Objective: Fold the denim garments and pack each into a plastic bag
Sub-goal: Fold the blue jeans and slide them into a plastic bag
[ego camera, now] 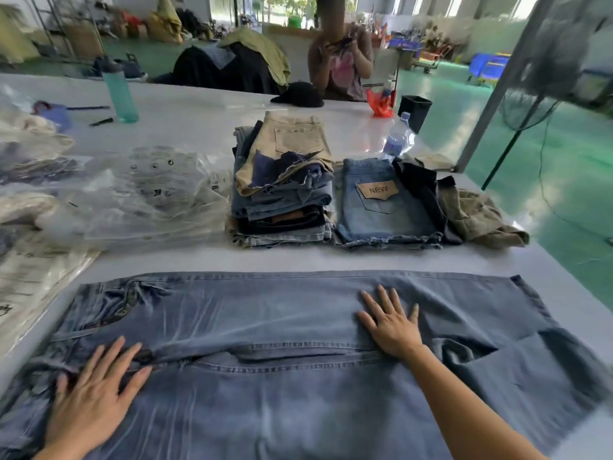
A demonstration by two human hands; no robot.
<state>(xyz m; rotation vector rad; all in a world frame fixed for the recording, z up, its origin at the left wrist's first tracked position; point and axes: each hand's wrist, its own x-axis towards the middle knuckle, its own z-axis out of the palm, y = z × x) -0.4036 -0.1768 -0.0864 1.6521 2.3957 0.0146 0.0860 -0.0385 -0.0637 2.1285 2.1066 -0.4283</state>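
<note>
A pair of blue jeans (265, 313) lies spread flat across the near edge of the white table (185, 127), waist to the left, legs to the right. My left hand (93, 396) presses flat on the jeans near the waist, fingers spread. My right hand (388, 323) lies flat on the legs, fingers straight. A stack of folded denim (282, 207) topped by a beige garment stands behind the jeans. Clear plastic bags (149, 194) lie in a pile at the left.
Light denim shorts (381, 207) with a "NEW" patch and crumpled dark and olive garments (477, 214) lie right of the stack. A teal bottle (119, 91), a water bottle (398, 137), a black cap (300, 94) and a seated person (341, 58) are at the far side.
</note>
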